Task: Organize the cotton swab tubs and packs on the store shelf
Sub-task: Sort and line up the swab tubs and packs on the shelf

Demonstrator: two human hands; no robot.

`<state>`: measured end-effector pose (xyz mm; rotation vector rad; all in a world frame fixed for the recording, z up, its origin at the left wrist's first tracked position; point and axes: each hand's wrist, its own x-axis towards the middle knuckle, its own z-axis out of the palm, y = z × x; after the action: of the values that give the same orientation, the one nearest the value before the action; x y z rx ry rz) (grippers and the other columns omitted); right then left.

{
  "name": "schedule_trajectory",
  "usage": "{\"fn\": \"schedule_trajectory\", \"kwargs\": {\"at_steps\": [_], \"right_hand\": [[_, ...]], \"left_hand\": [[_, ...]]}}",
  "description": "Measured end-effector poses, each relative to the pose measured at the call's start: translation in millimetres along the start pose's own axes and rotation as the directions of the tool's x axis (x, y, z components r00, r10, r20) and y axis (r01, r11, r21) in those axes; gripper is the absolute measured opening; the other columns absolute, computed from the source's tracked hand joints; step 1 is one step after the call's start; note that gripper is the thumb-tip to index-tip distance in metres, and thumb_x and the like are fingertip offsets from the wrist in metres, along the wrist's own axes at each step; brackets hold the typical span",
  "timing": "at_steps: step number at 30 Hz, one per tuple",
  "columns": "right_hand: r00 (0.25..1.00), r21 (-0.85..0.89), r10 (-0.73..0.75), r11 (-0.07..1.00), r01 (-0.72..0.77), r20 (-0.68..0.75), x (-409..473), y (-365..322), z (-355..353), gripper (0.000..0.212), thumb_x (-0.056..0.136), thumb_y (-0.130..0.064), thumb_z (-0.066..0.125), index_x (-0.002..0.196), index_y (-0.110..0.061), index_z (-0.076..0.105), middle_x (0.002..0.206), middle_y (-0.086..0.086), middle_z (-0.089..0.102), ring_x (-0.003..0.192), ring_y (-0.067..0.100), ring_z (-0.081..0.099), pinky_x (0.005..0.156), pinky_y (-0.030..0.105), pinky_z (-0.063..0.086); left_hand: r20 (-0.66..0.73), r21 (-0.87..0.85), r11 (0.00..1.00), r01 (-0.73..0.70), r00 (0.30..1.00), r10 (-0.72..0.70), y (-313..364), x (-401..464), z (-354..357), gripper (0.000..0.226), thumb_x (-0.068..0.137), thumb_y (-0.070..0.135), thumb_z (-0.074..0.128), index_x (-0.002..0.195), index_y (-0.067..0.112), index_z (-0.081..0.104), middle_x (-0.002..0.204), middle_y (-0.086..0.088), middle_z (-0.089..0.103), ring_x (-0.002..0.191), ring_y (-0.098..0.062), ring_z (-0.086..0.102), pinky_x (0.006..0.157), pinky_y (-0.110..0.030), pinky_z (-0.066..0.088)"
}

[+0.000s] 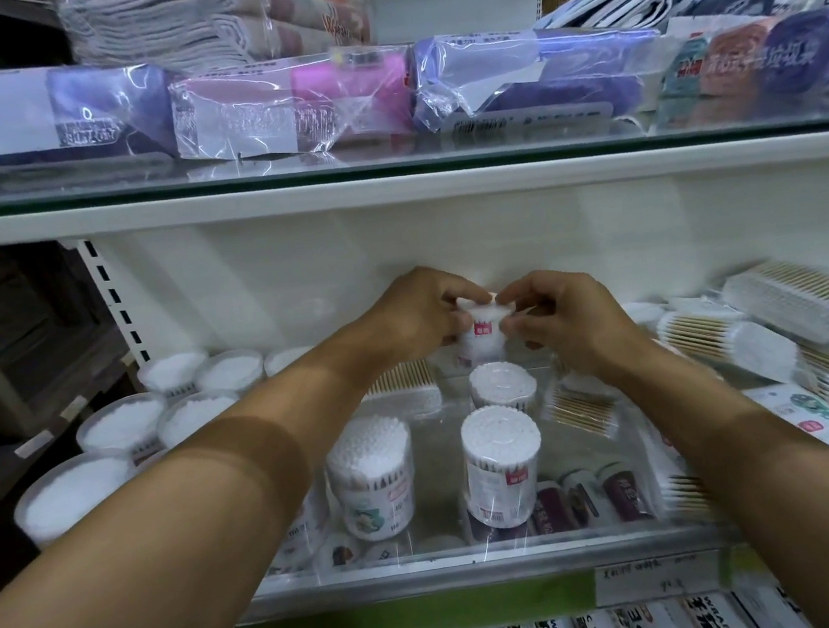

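Both hands reach deep into the middle shelf and hold one clear cotton swab tub (482, 334) near the white back wall. My left hand (417, 313) grips its left side, my right hand (565, 320) its right side and lid. In front of it stand two more upright tubs in a line, one (502, 384) behind the other (503, 463). A wider tub (372, 478) stands to their left. Several round white-topped tubs (120, 424) fill the shelf's left part. Wooden-stick swab packs (804, 303) lie stacked on the right.
A glass shelf (385, 164) overhead carries plastic-wrapped packs and folded cloths. A clear front rail (481, 559) edges the swab shelf, with a green price strip (411, 619) under it. Small dark bottles (583, 498) lie behind the rail. Boxed wrap rolls sit on the shelf below.
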<state>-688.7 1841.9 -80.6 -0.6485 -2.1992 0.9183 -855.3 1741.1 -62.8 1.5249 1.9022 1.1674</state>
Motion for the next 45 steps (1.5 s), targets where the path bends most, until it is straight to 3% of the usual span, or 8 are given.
{"fn": "schedule_trajectory", "kwargs": {"at_steps": [8,15,23,29,32,35,39,45], "right_hand": [[0.996,-0.229,0.004,0.973,0.017,0.093,-10,8,5,0.018,0.08,-0.021,0.077,0.097,-0.017,0.073,0.086,-0.003,0.071,0.08,0.013,0.065,0.076,0.03,0.053],[0.995,-0.46,0.004,0.887,0.044,0.104,-20,-5,-16,0.017,0.085,-0.022,0.07,0.101,-0.02,0.071,0.094,-0.001,0.07,0.089,0.019,0.063,0.08,0.032,0.05],[0.97,-0.603,0.053,0.79,0.105,0.238,-47,-19,-11,0.007,0.081,-0.027,0.069,0.088,-0.027,0.069,0.079,-0.014,0.06,0.078,0.01,0.056,0.065,0.024,0.036],[0.966,-0.593,0.052,0.797,0.113,0.254,-48,-18,-2,0.008,0.082,-0.027,0.07,0.089,-0.023,0.071,0.09,-0.007,0.072,0.088,0.016,0.063,0.077,0.03,0.047],[0.964,-0.589,0.028,0.796,0.137,0.263,-49,-15,-1,0.008,0.085,-0.025,0.068,0.091,-0.023,0.071,0.095,-0.005,0.073,0.091,0.018,0.065,0.079,0.031,0.047],[0.99,-0.538,-0.023,0.837,0.094,0.137,-50,-14,-16,0.013,0.087,-0.019,0.065,0.097,-0.021,0.073,0.099,-0.002,0.073,0.096,0.021,0.065,0.084,0.031,0.048],[0.981,-0.418,-0.083,0.909,0.002,-0.175,-52,-16,-57,0.016,0.091,-0.015,0.061,0.101,-0.019,0.072,0.099,-0.002,0.072,0.094,0.017,0.064,0.085,0.028,0.045],[0.961,-0.365,0.036,0.921,-0.138,-0.273,-74,-1,-93,0.018,0.091,-0.012,0.06,0.102,-0.016,0.073,0.1,0.002,0.072,0.093,0.017,0.062,0.087,0.03,0.047]], "left_hand": [[0.105,0.376,0.924,-0.069,0.994,0.032,-4,-4,7,0.027,0.089,0.007,0.067,0.114,0.016,0.072,0.119,-0.004,0.066,0.108,-0.017,0.062,0.096,-0.033,0.05],[0.138,0.452,0.886,-0.101,0.989,0.042,0,-9,8,0.029,0.092,0.01,0.064,0.12,0.014,0.069,0.12,-0.003,0.067,0.096,-0.008,0.059,0.077,-0.012,0.039],[0.141,0.48,0.872,-0.099,0.989,0.034,2,-17,6,0.031,0.091,0.018,0.065,0.122,0.019,0.067,0.118,-0.005,0.067,0.106,-0.018,0.061,0.095,-0.028,0.045],[0.132,0.467,0.881,-0.077,0.991,0.017,1,-23,4,0.032,0.091,0.018,0.064,0.123,0.02,0.066,0.115,0.001,0.069,0.105,-0.016,0.063,0.095,-0.034,0.049],[0.028,0.524,0.85,-0.051,0.999,0.042,3,-27,-5,0.021,0.09,0.016,0.062,0.109,0.018,0.071,0.107,0.004,0.07,0.101,-0.015,0.064,0.085,-0.025,0.049],[-0.026,0.71,0.704,0.009,1.0,0.013,4,-32,-20,0.021,0.093,0.027,0.059,0.107,0.015,0.069,0.111,-0.001,0.067,0.103,-0.02,0.061,0.082,-0.022,0.042],[0.074,0.813,0.578,0.073,0.971,-0.227,-7,-38,-29,0.043,0.085,0.055,0.062,0.111,0.02,0.067,0.112,0.001,0.065,0.1,-0.021,0.06,0.091,-0.036,0.049],[0.106,0.857,0.511,0.066,0.948,-0.3,-15,-36,-24,0.045,0.072,0.045,0.079,0.106,0.028,0.056,0.107,0.003,0.061,0.092,-0.019,0.058,0.087,-0.037,0.05]]}}
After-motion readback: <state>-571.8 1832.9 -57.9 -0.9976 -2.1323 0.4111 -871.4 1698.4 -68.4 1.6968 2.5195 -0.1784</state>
